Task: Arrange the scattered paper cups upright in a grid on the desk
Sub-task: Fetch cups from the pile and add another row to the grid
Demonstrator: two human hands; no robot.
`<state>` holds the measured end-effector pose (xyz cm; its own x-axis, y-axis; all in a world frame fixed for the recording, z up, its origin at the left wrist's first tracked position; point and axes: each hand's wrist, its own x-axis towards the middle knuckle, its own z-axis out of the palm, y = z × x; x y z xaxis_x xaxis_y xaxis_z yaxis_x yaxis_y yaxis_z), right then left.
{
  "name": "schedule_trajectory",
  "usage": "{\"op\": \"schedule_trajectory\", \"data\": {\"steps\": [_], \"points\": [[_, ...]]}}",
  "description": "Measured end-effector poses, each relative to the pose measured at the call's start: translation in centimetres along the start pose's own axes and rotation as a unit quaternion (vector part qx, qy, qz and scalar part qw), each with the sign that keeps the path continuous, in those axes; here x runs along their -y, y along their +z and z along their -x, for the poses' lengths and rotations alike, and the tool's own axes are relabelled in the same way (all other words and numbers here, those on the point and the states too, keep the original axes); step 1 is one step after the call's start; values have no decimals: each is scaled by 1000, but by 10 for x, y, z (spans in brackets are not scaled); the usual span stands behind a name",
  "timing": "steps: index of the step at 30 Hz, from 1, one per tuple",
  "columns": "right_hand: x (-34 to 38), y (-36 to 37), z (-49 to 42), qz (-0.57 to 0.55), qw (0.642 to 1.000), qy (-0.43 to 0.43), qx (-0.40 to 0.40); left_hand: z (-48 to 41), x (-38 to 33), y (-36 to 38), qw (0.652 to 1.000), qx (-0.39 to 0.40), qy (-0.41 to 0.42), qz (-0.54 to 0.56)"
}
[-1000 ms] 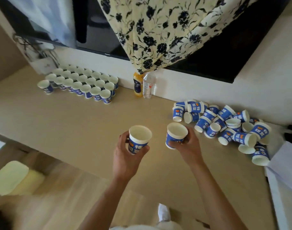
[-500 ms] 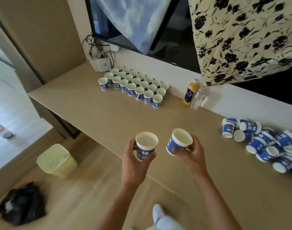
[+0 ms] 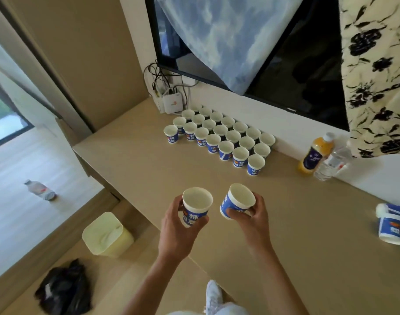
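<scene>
The left hand (image 3: pixel 176 233) is curling round one cup (image 3: pixel 195 206), the right hand (image 3: pixel 253 221) round a second cup (image 3: pixel 237 201). Ahead, the grid (image 3: pixel 219 135) is standing part-built; rightward, loose cups (image 3: pixel 391 226) are lying unsorted.

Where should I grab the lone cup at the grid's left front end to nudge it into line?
Take the lone cup by its blue wall just under the rim, coming from the front-left. It stands upright with bare desk on those sides, while grid cups crowd its right and back.
</scene>
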<state>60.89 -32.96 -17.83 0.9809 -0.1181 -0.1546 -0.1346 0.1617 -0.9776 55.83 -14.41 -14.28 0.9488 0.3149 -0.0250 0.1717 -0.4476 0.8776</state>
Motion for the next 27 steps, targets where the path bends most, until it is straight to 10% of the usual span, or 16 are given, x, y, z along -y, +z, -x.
{"op": "schedule_trajectory", "data": {"steps": [27], "points": [[-92,262,-251,199,968,34,-147,-337,119,-73,995,96,-40,6]]}}
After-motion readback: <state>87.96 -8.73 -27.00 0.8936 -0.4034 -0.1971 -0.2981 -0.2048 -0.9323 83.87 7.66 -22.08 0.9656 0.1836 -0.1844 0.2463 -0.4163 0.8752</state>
